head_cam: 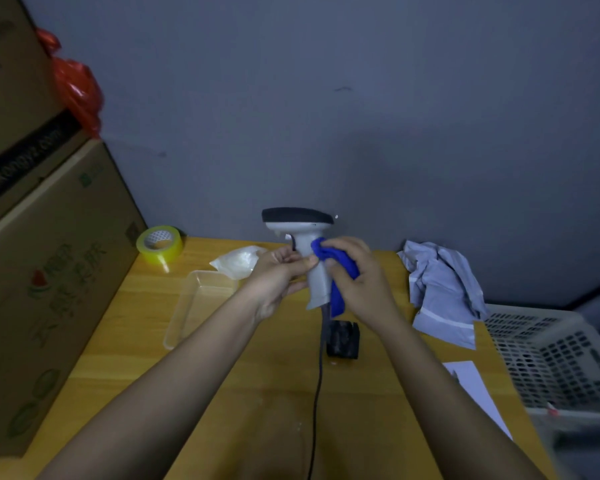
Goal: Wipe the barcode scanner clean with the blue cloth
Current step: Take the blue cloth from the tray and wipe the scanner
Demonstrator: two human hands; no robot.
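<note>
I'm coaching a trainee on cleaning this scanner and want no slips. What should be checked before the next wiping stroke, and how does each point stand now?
1. Scanner held steady: ok. The left hand grips the handle of the barcode scanner, upright above the table.
2. Cloth in hand: ok. The right hand presses the blue cloth against the handle.
3. Cable free: ok. The black cable hangs down to the table, untangled.
4. Head wiped: cannot tell. The cloth is on the handle only; the dark head shows no clear dirt.
5. Stand free to take the scanner back: ok. The black stand is unoccupied.
</note>
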